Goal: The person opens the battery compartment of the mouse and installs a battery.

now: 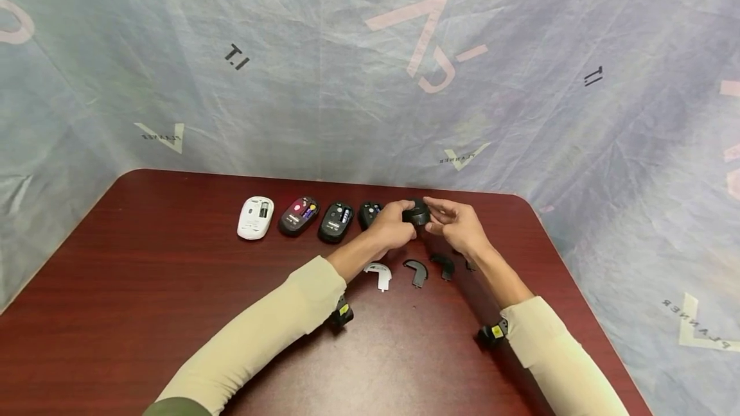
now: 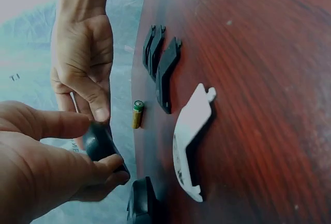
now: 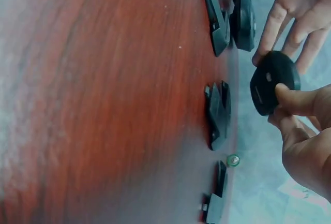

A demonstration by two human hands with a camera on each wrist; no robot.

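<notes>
A black computer mouse (image 1: 417, 212) is held up above the far right of the table, tilted, between both hands. My left hand (image 1: 393, 230) grips it between thumb and fingers, as the left wrist view also shows. From the other side my right hand (image 1: 459, 226) pinches it, its thumb (image 3: 290, 98) lying on the shell in the right wrist view. Below the hands lie a white battery cover (image 1: 379, 274) and several black battery covers (image 1: 417, 272), one partly behind the right wrist. A green and gold battery (image 2: 138, 114) stands on the table beyond them.
Left of the hands, a white mouse (image 1: 255, 217), a dark red mouse (image 1: 299, 216) and a black mouse (image 1: 335, 222) lie belly up with batteries showing. Another black mouse (image 1: 369, 213) is partly behind the left hand. A printed cloth (image 1: 324, 82) hangs behind the table.
</notes>
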